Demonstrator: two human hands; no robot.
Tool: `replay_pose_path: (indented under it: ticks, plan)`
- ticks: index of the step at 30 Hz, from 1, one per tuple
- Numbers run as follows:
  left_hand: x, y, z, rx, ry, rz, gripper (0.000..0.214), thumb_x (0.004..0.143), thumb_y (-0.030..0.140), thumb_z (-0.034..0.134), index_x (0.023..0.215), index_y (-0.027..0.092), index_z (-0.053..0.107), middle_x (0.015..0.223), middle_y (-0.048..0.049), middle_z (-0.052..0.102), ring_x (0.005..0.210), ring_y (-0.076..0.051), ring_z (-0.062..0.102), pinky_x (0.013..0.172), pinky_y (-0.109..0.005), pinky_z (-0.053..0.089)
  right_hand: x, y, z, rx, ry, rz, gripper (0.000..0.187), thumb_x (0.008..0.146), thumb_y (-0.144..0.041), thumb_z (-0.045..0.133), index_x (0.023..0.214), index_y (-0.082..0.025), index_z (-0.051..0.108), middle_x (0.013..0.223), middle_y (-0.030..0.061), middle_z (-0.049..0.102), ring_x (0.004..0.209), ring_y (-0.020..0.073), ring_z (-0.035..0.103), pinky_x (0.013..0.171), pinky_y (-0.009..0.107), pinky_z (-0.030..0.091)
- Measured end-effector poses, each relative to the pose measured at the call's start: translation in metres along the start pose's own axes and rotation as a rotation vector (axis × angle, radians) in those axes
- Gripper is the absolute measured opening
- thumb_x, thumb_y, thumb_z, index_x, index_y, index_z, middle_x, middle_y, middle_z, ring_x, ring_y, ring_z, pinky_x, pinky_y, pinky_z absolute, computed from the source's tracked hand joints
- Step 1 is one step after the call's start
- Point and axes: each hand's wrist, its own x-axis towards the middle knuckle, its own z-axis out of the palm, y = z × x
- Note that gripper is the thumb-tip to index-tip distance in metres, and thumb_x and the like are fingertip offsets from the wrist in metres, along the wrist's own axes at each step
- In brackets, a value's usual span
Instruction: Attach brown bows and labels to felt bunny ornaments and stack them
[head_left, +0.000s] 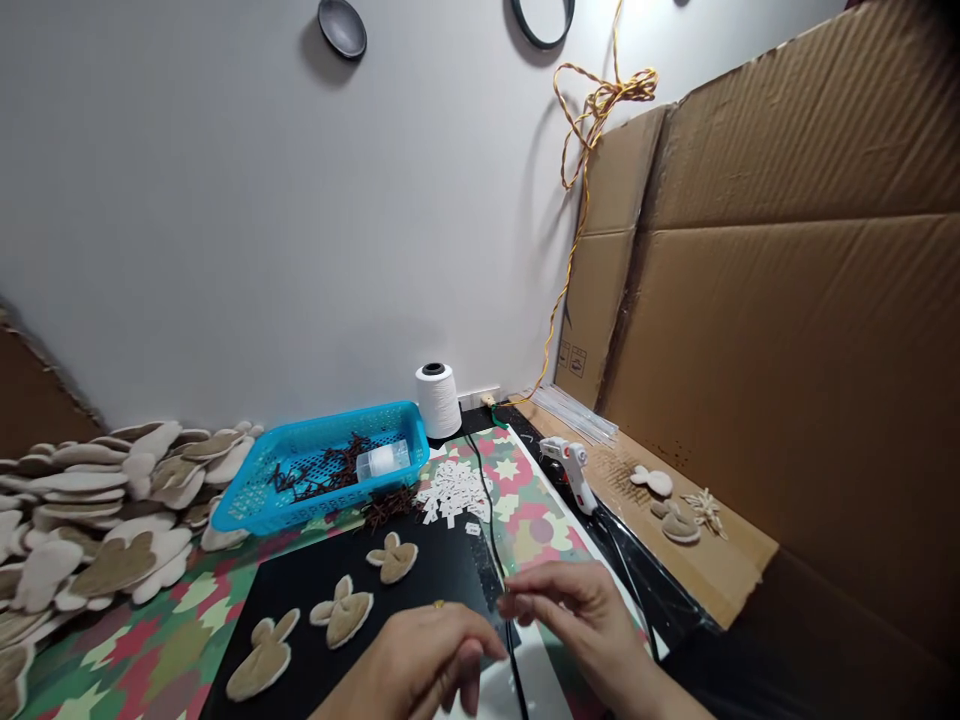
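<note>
Near the front edge of a black board (442, 560), my left hand (427, 655) hangs with loosely bent fingers, the tips apart and nothing visible in them. To its right, my right hand (574, 615) has thumb and fingertips pressed together beside a black cable (493, 520); whatever is between them, if anything, is too small to name. Three tan-and-white fabric bunny heads with two ears lie on the board: a front one (261, 665), a middle one (345, 612) and a back one (394, 560). Small white labels (452, 490) are heaped behind the board.
A blue basket (300, 430) holds dark brown twig-like bits and a clear cup. Fabric pieces (112, 490) pile up at left. A thread cone (438, 402) stands by the wall. At right are a glue gun (574, 475), glue sticks (574, 412) and a tall cardboard wall (795, 290).
</note>
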Motion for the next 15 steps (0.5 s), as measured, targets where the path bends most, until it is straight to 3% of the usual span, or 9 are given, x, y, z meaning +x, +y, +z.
replay_pose_path:
  ticks: [3, 6, 11, 15]
  plan:
    - [0.003, -0.001, -0.007, -0.216, 0.150, -0.155, 0.042, 0.105, 0.052, 0.044, 0.122, 0.025, 0.071, 0.100, -0.0076, 0.080, 0.090, -0.022, 0.075, 0.089, -0.035, 0.059, 0.017, -0.003, 0.016, 0.099, 0.016, 0.025, 0.027, 0.084, -0.047, 0.080, 0.097, -0.023, 0.083, 0.087, 0.0086, 0.082, 0.080, 0.0243, 0.079, 0.071, 0.031, 0.064]
    - [0.008, -0.011, -0.009, -0.592, 0.304, -0.262, 0.054, 0.104, 0.056, 0.039, 0.138, 0.020, 0.061, 0.124, -0.0139, 0.074, 0.113, -0.029, 0.071, 0.103, -0.047, 0.054, 0.030, -0.003, 0.018, 0.141, 0.078, 0.049, 0.029, 0.076, -0.044, 0.087, 0.093, -0.021, 0.083, 0.085, 0.0082, 0.081, 0.078, 0.0243, 0.078, 0.071, 0.032, 0.064]
    - [0.014, -0.008, -0.012, -1.043, 0.292, -0.227, 0.077, 0.102, 0.069, 0.013, 0.153, 0.023, 0.046, 0.158, -0.0105, 0.048, 0.149, -0.030, 0.041, 0.121, -0.053, 0.036, 0.039, -0.002, 0.015, -0.019, 0.196, -0.021, 0.023, 0.069, -0.038, 0.092, 0.079, -0.020, 0.083, 0.081, 0.0073, 0.080, 0.074, 0.0222, 0.073, 0.070, 0.033, 0.062]
    - [0.017, 0.005, -0.010, -1.288, 0.283, -0.213, 0.086, 0.099, 0.074, 0.015, 0.156, 0.015, 0.042, 0.162, -0.0143, 0.041, 0.153, -0.032, 0.031, 0.126, -0.052, 0.024, 0.038, -0.011, 0.019, -0.111, 0.185, -0.120, 0.016, 0.070, -0.032, 0.091, 0.071, -0.020, 0.079, 0.072, 0.0049, 0.077, 0.068, 0.0205, 0.070, 0.066, 0.030, 0.058]
